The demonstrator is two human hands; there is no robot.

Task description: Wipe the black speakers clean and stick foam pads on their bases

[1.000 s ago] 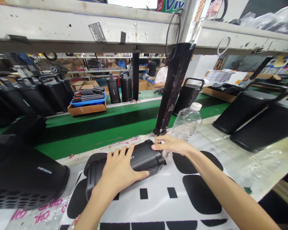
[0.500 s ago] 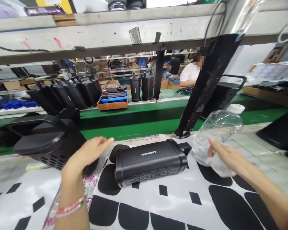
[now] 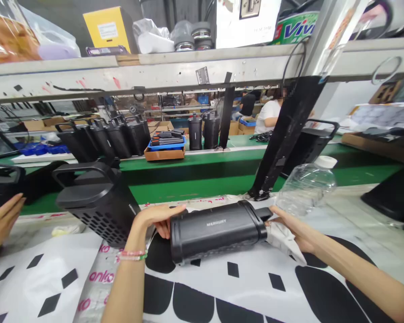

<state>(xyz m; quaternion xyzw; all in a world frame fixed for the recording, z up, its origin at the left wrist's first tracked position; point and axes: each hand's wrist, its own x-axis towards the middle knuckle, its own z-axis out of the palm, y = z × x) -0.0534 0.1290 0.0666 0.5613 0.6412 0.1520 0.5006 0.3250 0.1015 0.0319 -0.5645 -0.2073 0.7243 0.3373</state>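
A black portable speaker [image 3: 218, 231] marked MERKURY lies on its side on a white sheet with black printed shapes [image 3: 235, 291]. My left hand [image 3: 156, 219] holds its left end, thumb over the top edge and fingers curled against the end face. At the other end, by the speaker's carry handle, is my right hand [image 3: 291, 226], closed on a white cloth [image 3: 284, 240]. The cloth touches that end of the speaker, and part of it hangs below my fingers. Just behind my right hand stands a clear plastic bottle [image 3: 306, 186] with a white cap.
Another black speaker [image 3: 96, 204] stands upright at left. A co-worker's hand [image 3: 6, 220] is at the far left edge. Behind the bench runs a green conveyor [image 3: 188, 181], with a slanted black post [image 3: 283, 139] at right. A loaded shelf [image 3: 168, 69] crosses overhead.
Both hands have come in to the speaker's ends, the right bringing the cloth from in front of the bottle. The view has shifted, and a co-worker's hand now shows at the left.
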